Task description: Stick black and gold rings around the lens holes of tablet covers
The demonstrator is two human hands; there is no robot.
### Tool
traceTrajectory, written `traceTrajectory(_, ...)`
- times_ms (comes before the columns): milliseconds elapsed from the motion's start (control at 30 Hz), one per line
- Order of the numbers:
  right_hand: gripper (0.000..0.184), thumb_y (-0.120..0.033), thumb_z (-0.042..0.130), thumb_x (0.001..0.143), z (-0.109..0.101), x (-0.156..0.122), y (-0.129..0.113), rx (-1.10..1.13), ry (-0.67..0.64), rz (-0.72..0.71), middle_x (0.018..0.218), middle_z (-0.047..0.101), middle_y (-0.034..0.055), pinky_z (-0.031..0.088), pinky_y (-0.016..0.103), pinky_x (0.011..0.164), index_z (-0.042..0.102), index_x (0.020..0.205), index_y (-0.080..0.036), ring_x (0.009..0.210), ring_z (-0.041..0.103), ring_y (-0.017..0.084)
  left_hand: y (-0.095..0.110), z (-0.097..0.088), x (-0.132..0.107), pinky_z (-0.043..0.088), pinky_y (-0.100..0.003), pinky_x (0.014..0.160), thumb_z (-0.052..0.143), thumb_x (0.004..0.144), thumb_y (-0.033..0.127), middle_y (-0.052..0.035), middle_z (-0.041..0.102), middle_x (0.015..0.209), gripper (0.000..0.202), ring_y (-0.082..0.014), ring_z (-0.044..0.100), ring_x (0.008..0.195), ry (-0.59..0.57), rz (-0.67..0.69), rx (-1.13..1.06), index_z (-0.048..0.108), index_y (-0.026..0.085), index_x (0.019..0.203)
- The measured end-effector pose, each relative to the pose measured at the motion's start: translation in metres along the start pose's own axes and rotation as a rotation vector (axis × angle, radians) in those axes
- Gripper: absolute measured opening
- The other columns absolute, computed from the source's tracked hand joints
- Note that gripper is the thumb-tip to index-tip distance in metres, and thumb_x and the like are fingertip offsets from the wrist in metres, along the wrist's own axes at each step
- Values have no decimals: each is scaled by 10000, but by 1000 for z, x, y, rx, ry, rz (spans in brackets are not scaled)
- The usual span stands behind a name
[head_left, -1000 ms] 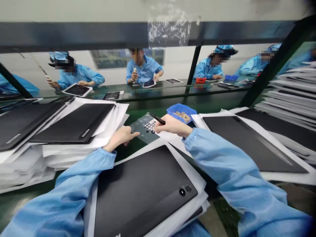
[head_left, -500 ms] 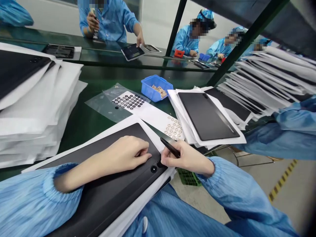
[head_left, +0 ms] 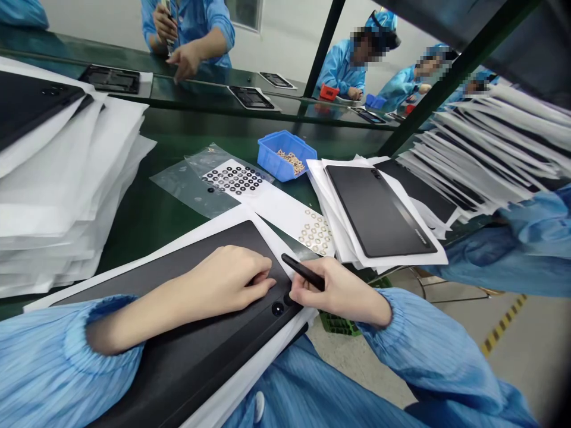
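A large black tablet back cover (head_left: 187, 351) lies across my lap area on white sheets. My left hand (head_left: 229, 276) rests on it palm down, fingers loosely curled with nothing seen in them. Near the cover's right corner, my right hand (head_left: 336, 288) grips a black pen-like tool (head_left: 301, 271); its working tip is hidden behind the fingers. Two round camera openings sit at that corner. One camera ring (head_left: 278, 308) is in plain sight, while the other is partly covered by my right fingertips.
Beyond the cover lie a sheet of black rings (head_left: 236, 180) and used gold rings (head_left: 316, 232). A blue bin (head_left: 288, 157) holds small gold parts. Another cover (head_left: 379, 211) lies at right. Paper stacks (head_left: 66, 196) rise on both sides. Co-workers sit across the bench.
The black tool has tilted lower, its upper end swinging slightly left. My left hand stays nearly still. Across the bench, a co-worker has put down a tablet frame and drawn the hand back.
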State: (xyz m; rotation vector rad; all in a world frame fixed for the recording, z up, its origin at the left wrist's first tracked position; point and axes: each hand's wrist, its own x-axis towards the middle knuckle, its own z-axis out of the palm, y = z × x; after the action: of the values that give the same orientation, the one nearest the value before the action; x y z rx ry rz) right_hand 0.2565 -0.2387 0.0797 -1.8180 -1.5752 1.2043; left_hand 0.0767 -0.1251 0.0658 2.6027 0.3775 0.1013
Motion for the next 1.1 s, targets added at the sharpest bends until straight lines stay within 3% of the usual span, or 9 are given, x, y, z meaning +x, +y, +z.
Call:
traceTrajectory(200, 179, -207, 635, 704, 0, 0, -5, -266, 50, -13, 477, 442, -50, 280, 215, 438, 542, 556, -169, 459, 397, 80, 0, 1, -3, 255, -261, 528, 458, 908, 314, 14, 496, 600, 300, -126, 456, 540, 22, 29, 50, 429, 190, 636)
traceTrajectory(267, 196, -265, 655, 731, 0, -2, -2, -163, 106, -54, 490, 457, -41, 299, 217, 440, 583, 579, -165, 468, 409, 86, 2, 0, -6, 299, -259, 556, 445, 918, 293, -3, 527, 675, 240, -141, 486, 608, 58, 88, 39, 502, 190, 709)
traceTrajectory(333, 272, -379, 618, 802, 4, -7, 2, 35, 253, -111, 517, 503, -21, 348, 228, 444, 637, 640, -161, 469, 444, 98, 5, -1, -9, 359, -261, 636, 428, 931, 259, -32, 553, 813, 177, -164, 513, 737, 75, 178, 8, 587, 197, 885)
traceTrajectory(433, 486, -511, 441, 914, 14, -17, 11, 311, 536, -212, 592, 588, 37, 444, 260, 493, 669, 662, -162, 522, 544, 133, 7, -1, -11, 391, -294, 768, 420, 935, 207, -67, 522, 984, 292, -198, 489, 882, 37, 289, 2, 577, 242, 1178)
traceTrajectory(500, 575, -536, 349, 946, 23, -25, 16, 421, 603, -255, 596, 590, 50, 462, 273, 489, 655, 620, -174, 518, 566, 141, 6, 0, -12, 390, -317, 787, 432, 925, 188, -76, 495, 1023, 344, -212, 471, 907, 3, 305, 18, 565, 270, 1231)
traceTrajectory(567, 523, -505, 373, 951, 31, -32, 19, 455, 590, -273, 596, 584, 45, 481, 285, 496, 643, 635, -188, 516, 581, 150, 5, 0, -13, 385, -324, 786, 441, 921, 182, -73, 479, 1031, 337, -216, 462, 913, -15, 297, 9, 587, 284, 1207)
traceTrajectory(733, 62, -231, 620, 859, 48, -37, 22, 453, 550, -317, 785, 632, 32, 582, 301, 646, 617, 800, -211, 723, 674, 175, 6, -2, -12, 370, -312, 794, 423, 927, 142, -63, 458, 1015, 307, -200, 448, 917, -46, 262, -92, 626, 255, 1128)
traceTrajectory(867, 94, -131, 603, 843, 56, -32, 24, 493, 567, -327, 775, 627, 6, 587, 286, 633, 593, 797, -213, 693, 675, 152, 8, -3, -12, 354, -312, 798, 425, 924, 123, -61, 446, 1011, 293, -196, 434, 917, -56, 253, -120, 630, 228, 1106)
traceTrajectory(1100, 169, -74, 596, 803, 58, -31, 21, 331, 639, -329, 715, 614, -17, 527, 260, 569, 539, 730, -216, 617, 624, 130, 8, -1, -13, 337, -307, 774, 420, 928, 111, -48, 429, 985, 284, -183, 413, 889, -50, 253, -139, 627, 216, 1093)
